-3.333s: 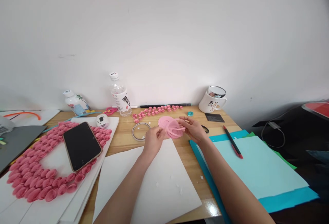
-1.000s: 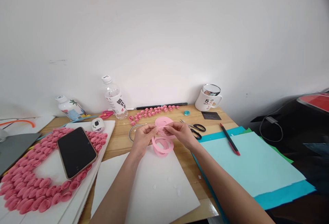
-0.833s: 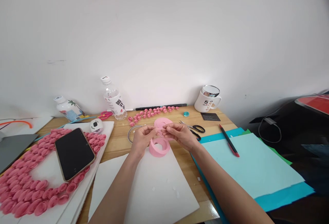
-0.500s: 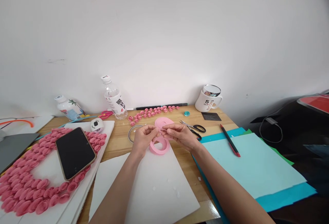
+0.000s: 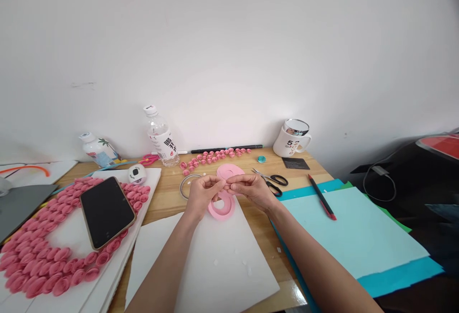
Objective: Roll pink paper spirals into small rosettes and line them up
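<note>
On the left of the tabletop (image 5: 263,227), a phone (image 5: 107,212) lay across an arc of pink rosettes (image 5: 32,260), hiding part of it. Beyond stood a small bottle (image 5: 97,151) and, further right, a clear bottle (image 5: 165,144). A grey ring (image 5: 182,189) was partly hidden by the left hand (image 5: 202,195). Between the hands, near the middle, a coiled pink paper strip (image 5: 220,216) hung over the white sheet (image 5: 215,274); the fingers of the left hand and the right hand (image 5: 256,189) met, pinched closed on its upper end. They half covered a pink disc (image 5: 224,168) beyond. Scissors (image 5: 271,177) lay just beyond the right hand, a mug (image 5: 287,143) further off, and a pen (image 5: 322,199) rested on a pale blue sheet (image 5: 358,236) at right.

About three seconds earlier the hands had been further apart with pink loops between them, and the right hand had hidden most of the scissors.
</note>
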Demonstrator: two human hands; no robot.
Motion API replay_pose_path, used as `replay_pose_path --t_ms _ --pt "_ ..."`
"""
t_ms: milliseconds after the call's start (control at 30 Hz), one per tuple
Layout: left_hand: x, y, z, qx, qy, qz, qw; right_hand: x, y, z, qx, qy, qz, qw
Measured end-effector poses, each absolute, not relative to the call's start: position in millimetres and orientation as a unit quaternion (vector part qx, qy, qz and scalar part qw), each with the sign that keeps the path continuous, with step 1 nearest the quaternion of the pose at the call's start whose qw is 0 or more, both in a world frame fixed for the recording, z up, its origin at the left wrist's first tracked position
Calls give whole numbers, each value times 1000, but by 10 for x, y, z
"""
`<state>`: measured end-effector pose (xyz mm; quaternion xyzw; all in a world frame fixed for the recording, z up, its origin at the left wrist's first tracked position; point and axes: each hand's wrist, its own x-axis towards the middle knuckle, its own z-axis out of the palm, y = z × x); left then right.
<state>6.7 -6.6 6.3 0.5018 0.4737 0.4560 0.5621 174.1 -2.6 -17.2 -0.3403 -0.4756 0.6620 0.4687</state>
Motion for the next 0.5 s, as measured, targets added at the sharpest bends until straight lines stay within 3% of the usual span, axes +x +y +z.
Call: replay_pose_path --t_ms 500 --pt "88 -66 44 493 476 472 555 1716 -26 -185 -337 -466 655 490"
